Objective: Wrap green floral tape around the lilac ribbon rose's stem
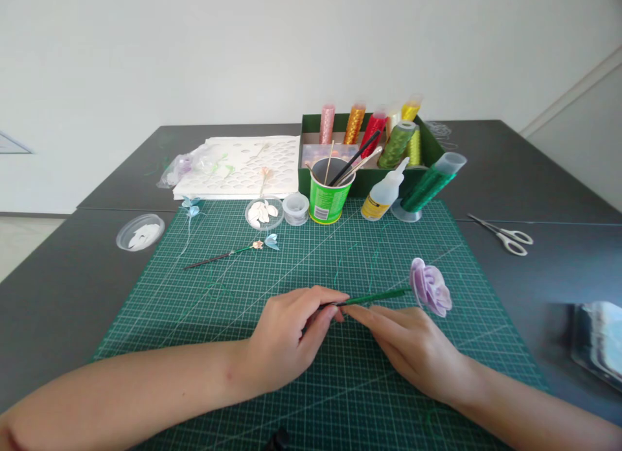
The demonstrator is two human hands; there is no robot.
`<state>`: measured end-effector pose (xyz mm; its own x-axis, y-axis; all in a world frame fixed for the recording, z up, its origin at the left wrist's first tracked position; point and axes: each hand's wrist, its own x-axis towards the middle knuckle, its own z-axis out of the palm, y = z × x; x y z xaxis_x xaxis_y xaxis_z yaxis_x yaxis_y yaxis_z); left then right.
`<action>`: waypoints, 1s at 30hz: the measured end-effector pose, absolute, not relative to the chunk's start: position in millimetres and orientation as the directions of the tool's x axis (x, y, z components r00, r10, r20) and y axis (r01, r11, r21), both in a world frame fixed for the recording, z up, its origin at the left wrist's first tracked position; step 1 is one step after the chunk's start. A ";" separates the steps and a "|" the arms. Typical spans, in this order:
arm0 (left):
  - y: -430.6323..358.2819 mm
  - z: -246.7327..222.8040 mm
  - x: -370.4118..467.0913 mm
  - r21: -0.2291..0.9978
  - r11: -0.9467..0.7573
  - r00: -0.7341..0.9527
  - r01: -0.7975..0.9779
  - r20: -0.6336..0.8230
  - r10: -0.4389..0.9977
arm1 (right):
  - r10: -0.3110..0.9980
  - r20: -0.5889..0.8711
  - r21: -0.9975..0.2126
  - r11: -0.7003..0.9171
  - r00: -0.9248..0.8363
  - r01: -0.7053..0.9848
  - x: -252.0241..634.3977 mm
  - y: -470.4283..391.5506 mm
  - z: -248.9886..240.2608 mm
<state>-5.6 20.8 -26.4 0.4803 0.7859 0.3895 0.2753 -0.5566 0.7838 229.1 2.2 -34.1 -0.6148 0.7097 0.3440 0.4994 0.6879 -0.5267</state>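
An artificial flower with a pale purple bloom [430, 288] and a thin stem wrapped in green thread [376, 297] is held over the cutting mat [301, 263]. My left hand [294, 328] pinches the stem's lower end between thumb and index finger. Close beside it, the fingers of my right hand [413, 344] are pressed together, their tips at the stem next to my left fingertips; its thumb is hidden. The bloom points right, beyond my right hand. On the mat lies a dark stick [208, 260] with small orange and blue flowers at one end.
Behind the mat stand a green cup of sticks [326, 201], a glue bottle [383, 195], a green thread spool [430, 185] and a box of spools [364, 179]. Scissors [505, 234] lie right. Dishes [140, 232] of white petals, a blue flower [192, 210] and white sheets [233, 169] are left.
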 end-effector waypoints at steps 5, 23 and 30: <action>20.9 -24.2 -6.2 0.791 -0.538 0.480 0.290 0.366 0.797 | 0.664 0.378 -0.412 0.744 -0.645 0.526 225.9 0.5 -30.4; 30.9 -31.0 -10.9 0.615 -0.625 0.547 0.481 0.346 0.762 | 0.657 0.306 -0.612 0.690 -0.689 0.386 227.2 -22.5 19.3; 28.5 -30.4 -10.4 0.428 -0.793 0.675 0.433 0.429 0.600 | 0.745 0.321 -0.732 0.587 -0.585 0.345 246.5 -28.6 48.1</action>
